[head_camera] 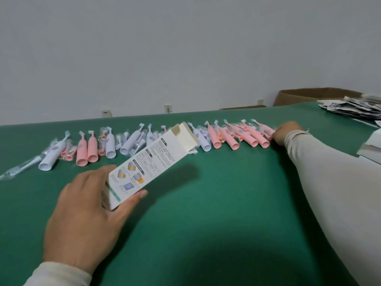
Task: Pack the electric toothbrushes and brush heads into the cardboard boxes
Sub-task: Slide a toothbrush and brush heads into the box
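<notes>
The left hand (82, 219) grips a white printed box (152, 162) by its near end, thumb along one side and fingers wrapped under the other. The box is tilted up off the green bench (206, 203), its far end open with the flaps (185, 135) spread toward the row of toothbrushes (237, 137).

The right hand (286, 133) reaches across to the right end of that row, fingers curled at the last pink brush (262, 137). Whether they already grasp it I cannot tell; the fingertips are hidden behind the knuckles.

The white and pink brushes lie side by side along the far part of the bench, with small bagged brush heads (68, 151) tucked among them.

The step in hand looks like picking one brush to load into the box. To do it well, take the handle by its thick end so it slides in straight. Keep the box mouth wide and steady, flaps clear of the opening. Lift the brush free of its neighbours before drawing it back, since they lie touching and one could roll. A brush head packet should follow into the same box.

A pile of packets (354, 107) and a brown carton (309, 96) sit at the far right.
</notes>
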`<state>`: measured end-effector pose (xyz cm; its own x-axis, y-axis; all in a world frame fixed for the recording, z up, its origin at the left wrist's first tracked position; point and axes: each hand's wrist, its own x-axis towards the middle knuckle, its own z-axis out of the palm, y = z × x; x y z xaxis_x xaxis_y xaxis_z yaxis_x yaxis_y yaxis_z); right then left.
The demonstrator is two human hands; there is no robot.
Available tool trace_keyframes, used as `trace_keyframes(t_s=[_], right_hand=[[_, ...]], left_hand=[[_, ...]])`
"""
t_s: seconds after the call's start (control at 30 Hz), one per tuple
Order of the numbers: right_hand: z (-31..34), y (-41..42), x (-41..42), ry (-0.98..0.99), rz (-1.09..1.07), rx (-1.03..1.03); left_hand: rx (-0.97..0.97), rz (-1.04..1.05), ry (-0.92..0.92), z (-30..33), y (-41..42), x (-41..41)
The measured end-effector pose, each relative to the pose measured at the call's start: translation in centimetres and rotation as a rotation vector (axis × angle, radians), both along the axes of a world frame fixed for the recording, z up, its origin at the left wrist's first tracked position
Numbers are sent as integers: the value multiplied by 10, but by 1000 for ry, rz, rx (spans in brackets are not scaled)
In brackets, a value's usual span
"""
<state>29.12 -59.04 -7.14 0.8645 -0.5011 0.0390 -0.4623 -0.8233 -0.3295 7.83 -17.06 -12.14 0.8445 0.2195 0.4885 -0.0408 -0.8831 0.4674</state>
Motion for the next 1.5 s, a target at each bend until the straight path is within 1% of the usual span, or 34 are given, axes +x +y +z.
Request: trace_keyframes(t_s=[0.17, 0.23, 0.33, 0.43, 0.47, 0.5, 0.53, 0.67, 0.87, 0.97, 1.07, 1.13, 1.27, 1.33, 1.4, 1.43, 1.47, 1.5], right_hand=[[-1, -5, -5, 36, -85, -103], [-2, -6, -6, 25, -132, -101], [-6, -8, -14, -64, -187, 18], [-10, -9, -28, -265, -254, 211], [-13, -7, -35, -346, -289, 263], [-16, -4, -43, -383, -304, 277], [-19, 0, -53, -370, -287, 261], [-24, 20, -107, -181, -148, 138], [-9, 65, -200, 4, 61, -7], [-3, 96, -243, 102, 229, -34], [-5, 132, -281, 153, 447, -10], [-6, 157, -293, 183, 589, -44], [-1, 197, -284, 224, 778, -150], [5, 202, -276, 240, 829, -155], [7, 191, -272, 215, 817, -40], [5, 182, -272, 165, 789, 33], [3, 171, -272, 85, 739, 71], [1, 157, -272, -10, 666, 37]], left_hand=[[17, 5, -35, -4, 1, 2], [19, 2, -45, -5, 2, 3], [3, -14, -51, -4, 2, 2], [-15, -21, -38, -2, 1, 1], [-17, -15, -27, -1, 1, 0], [-18, -10, -22, 1, 1, -1], [-22, -11, -22, 3, -1, -3], [-42, -13, -27, 10, -3, -11], [-54, -31, -18, 12, -2, -22], [-94, -34, -51, 12, 0, -27], [-132, -21, -65, 13, 5, -33], [-172, -16, -57, 14, 10, -36], [-211, -23, -45, 11, 16, -42], [-209, -1, -60, 8, 17, -45], [-213, 14, -61, 6, 18, -44], [-216, 16, -50, 5, 19, -44], [-224, 13, -41, 5, 21, -43], [-235, 7, -34, 6, 22, -41]])
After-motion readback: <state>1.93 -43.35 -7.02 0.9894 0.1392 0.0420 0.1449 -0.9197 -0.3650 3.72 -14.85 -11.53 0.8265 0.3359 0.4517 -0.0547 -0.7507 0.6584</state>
